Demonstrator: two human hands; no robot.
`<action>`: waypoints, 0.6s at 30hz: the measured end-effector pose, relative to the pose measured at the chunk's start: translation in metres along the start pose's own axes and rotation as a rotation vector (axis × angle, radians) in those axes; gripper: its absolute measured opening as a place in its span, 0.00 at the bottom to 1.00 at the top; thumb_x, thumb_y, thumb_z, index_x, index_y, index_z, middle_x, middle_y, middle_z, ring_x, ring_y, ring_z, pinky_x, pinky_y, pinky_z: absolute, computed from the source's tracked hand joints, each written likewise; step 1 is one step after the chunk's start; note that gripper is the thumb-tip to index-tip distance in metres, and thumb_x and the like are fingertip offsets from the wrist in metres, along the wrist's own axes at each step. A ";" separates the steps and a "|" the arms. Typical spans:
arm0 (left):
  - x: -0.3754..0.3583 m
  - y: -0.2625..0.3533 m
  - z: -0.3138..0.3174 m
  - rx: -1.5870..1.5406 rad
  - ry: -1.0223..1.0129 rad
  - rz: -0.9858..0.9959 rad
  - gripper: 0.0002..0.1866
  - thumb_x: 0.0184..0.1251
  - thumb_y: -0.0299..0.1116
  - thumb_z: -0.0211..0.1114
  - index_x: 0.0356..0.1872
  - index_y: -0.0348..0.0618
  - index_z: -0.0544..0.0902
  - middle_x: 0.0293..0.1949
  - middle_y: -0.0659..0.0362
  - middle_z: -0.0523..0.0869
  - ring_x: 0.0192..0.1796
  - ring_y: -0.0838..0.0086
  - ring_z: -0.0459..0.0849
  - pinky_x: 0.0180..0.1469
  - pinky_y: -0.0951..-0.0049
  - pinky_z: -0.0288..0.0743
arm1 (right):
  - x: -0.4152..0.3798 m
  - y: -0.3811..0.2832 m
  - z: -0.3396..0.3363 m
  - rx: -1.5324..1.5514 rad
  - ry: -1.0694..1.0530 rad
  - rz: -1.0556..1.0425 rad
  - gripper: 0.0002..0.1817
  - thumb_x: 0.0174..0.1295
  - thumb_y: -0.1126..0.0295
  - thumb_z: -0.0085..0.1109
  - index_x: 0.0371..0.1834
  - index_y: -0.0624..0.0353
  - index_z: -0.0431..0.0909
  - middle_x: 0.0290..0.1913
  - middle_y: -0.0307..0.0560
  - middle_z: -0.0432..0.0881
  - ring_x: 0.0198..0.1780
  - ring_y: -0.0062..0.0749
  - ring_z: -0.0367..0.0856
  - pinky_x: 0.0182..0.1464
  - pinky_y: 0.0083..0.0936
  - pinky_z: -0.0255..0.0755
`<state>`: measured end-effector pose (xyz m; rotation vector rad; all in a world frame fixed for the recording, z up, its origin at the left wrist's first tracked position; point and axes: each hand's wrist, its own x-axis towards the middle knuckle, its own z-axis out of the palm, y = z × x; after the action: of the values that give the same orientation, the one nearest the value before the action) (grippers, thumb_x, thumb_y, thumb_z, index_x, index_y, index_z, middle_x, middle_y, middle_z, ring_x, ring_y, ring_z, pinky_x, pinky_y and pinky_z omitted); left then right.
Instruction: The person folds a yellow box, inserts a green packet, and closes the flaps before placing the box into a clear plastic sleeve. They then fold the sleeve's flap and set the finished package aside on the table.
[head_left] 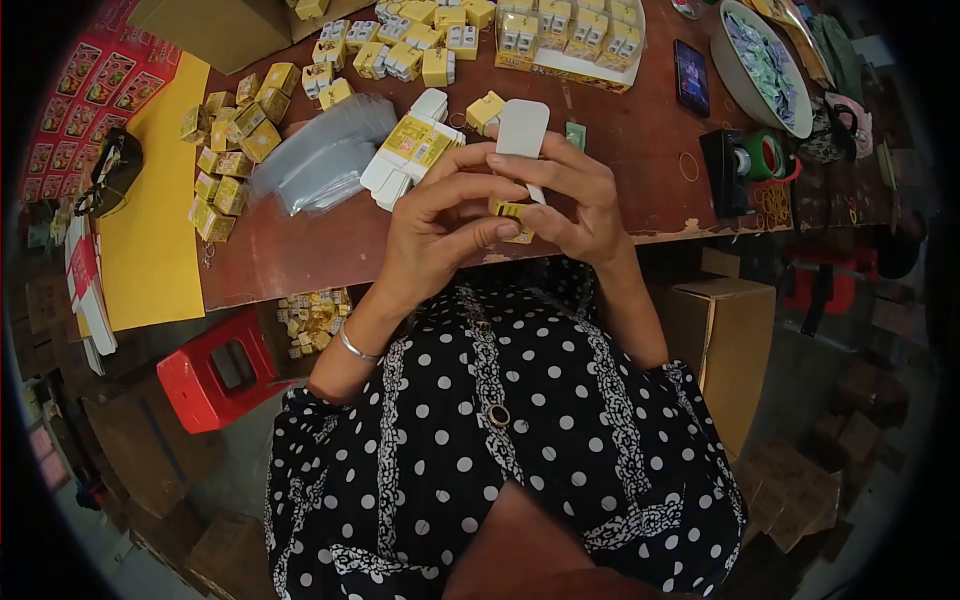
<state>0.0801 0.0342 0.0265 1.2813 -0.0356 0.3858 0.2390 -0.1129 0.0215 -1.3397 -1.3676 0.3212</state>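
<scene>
Above the table's front edge, my left hand [440, 222] and my right hand [578, 190] hold a small yellow-and-white carton [511, 210] between them. Its white flap [522, 128] stands up past my right fingers, and much of its body is hidden by my fingers. Both hands are closed, with thumbs and fingertips pinching the card. Just beyond my left hand lies a stack of flattened yellow cartons [418, 140]. A small yellow block [484, 110] with a ring beside it sits behind my fingers.
Clear plastic sleeves [330, 165] and small yellow boxes [232, 145] lie at the left. More yellow-and-white blocks [400, 50] and a display tray [580, 78] stand at the back. A phone [691, 77], bowl [735, 60] and tape dispenser [722, 175] are at right. Below is a red stool [190, 385].
</scene>
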 end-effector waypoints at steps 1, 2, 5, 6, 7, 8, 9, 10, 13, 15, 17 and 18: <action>0.000 -0.001 -0.001 0.011 0.002 0.012 0.18 0.64 0.15 0.72 0.56 0.34 0.85 0.69 0.54 0.73 0.60 0.71 0.85 0.60 0.72 0.85 | 0.003 -0.001 0.001 -0.063 0.026 -0.055 0.28 0.68 0.55 0.64 0.61 0.68 0.84 0.64 0.64 0.82 0.64 0.52 0.82 0.67 0.41 0.74; 0.000 -0.001 -0.002 0.022 0.003 0.025 0.17 0.65 0.16 0.72 0.55 0.34 0.86 0.69 0.53 0.74 0.60 0.71 0.85 0.60 0.72 0.85 | 0.005 -0.002 0.001 -0.126 0.052 -0.111 0.24 0.68 0.59 0.62 0.59 0.67 0.86 0.64 0.63 0.83 0.65 0.54 0.82 0.67 0.41 0.75; -0.001 -0.005 -0.001 -0.005 0.062 0.003 0.16 0.65 0.15 0.72 0.53 0.34 0.86 0.67 0.51 0.76 0.60 0.71 0.85 0.59 0.73 0.84 | 0.012 -0.001 -0.002 -0.230 0.034 -0.229 0.20 0.69 0.64 0.62 0.56 0.68 0.87 0.61 0.60 0.85 0.67 0.56 0.81 0.67 0.43 0.75; 0.000 -0.008 -0.001 -0.005 0.062 0.002 0.16 0.65 0.15 0.72 0.53 0.34 0.86 0.67 0.51 0.76 0.60 0.71 0.85 0.59 0.73 0.84 | 0.012 -0.001 -0.002 -0.229 0.035 -0.229 0.20 0.69 0.64 0.62 0.56 0.68 0.87 0.61 0.60 0.85 0.67 0.56 0.81 0.67 0.43 0.75; 0.001 -0.012 -0.001 -0.042 0.083 0.020 0.16 0.64 0.15 0.72 0.53 0.33 0.83 0.66 0.51 0.77 0.60 0.71 0.84 0.60 0.73 0.84 | 0.011 -0.001 -0.002 -0.235 0.031 -0.226 0.19 0.70 0.65 0.63 0.56 0.68 0.87 0.60 0.59 0.86 0.68 0.57 0.80 0.68 0.44 0.75; 0.002 -0.014 -0.001 -0.078 0.105 0.038 0.17 0.64 0.14 0.72 0.53 0.33 0.81 0.65 0.50 0.77 0.61 0.71 0.84 0.60 0.73 0.84 | 0.010 -0.002 -0.001 -0.240 0.026 -0.224 0.18 0.70 0.65 0.64 0.56 0.68 0.87 0.59 0.57 0.87 0.68 0.57 0.79 0.68 0.45 0.74; 0.003 -0.012 0.001 -0.078 0.106 0.038 0.17 0.64 0.14 0.72 0.53 0.33 0.81 0.65 0.50 0.77 0.61 0.71 0.84 0.60 0.73 0.84 | 0.010 -0.005 0.002 -0.240 0.026 -0.224 0.18 0.70 0.65 0.64 0.56 0.68 0.87 0.59 0.57 0.87 0.68 0.57 0.79 0.68 0.45 0.74; 0.006 -0.006 0.003 -0.100 0.138 0.029 0.19 0.63 0.14 0.72 0.53 0.34 0.77 0.64 0.51 0.78 0.61 0.71 0.84 0.61 0.72 0.84 | 0.010 -0.010 0.009 -0.178 0.105 -0.149 0.17 0.66 0.67 0.68 0.55 0.64 0.88 0.59 0.54 0.88 0.67 0.54 0.80 0.67 0.43 0.75; 0.011 0.003 0.007 -0.131 0.170 0.000 0.23 0.63 0.13 0.72 0.54 0.37 0.71 0.61 0.51 0.79 0.61 0.71 0.84 0.62 0.71 0.84 | 0.007 -0.020 0.012 -0.083 0.176 -0.034 0.17 0.66 0.67 0.69 0.55 0.63 0.87 0.58 0.52 0.88 0.69 0.52 0.79 0.70 0.43 0.73; 0.012 0.004 0.006 -0.139 0.165 -0.024 0.25 0.62 0.13 0.72 0.54 0.38 0.68 0.60 0.52 0.79 0.61 0.70 0.83 0.63 0.71 0.84 | 0.007 -0.019 0.010 -0.049 0.174 0.006 0.18 0.70 0.65 0.65 0.57 0.65 0.86 0.59 0.55 0.88 0.72 0.53 0.76 0.73 0.45 0.69; 0.012 0.003 0.006 -0.070 0.173 -0.012 0.24 0.63 0.13 0.72 0.54 0.37 0.70 0.61 0.51 0.78 0.62 0.70 0.83 0.62 0.70 0.84 | 0.008 -0.013 0.005 -0.097 0.108 -0.096 0.20 0.59 0.73 0.74 0.56 0.60 0.88 0.58 0.49 0.89 0.67 0.44 0.81 0.66 0.36 0.76; 0.012 0.002 0.005 -0.071 0.173 -0.013 0.24 0.63 0.13 0.72 0.54 0.37 0.70 0.61 0.51 0.78 0.62 0.70 0.83 0.62 0.70 0.84 | 0.007 -0.013 0.006 -0.097 0.108 -0.095 0.20 0.59 0.73 0.74 0.56 0.60 0.88 0.58 0.49 0.89 0.67 0.44 0.81 0.66 0.36 0.76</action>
<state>0.0911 0.0327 0.0332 1.1741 0.1044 0.4794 0.2297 -0.1085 0.0334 -1.3474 -1.3651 0.1183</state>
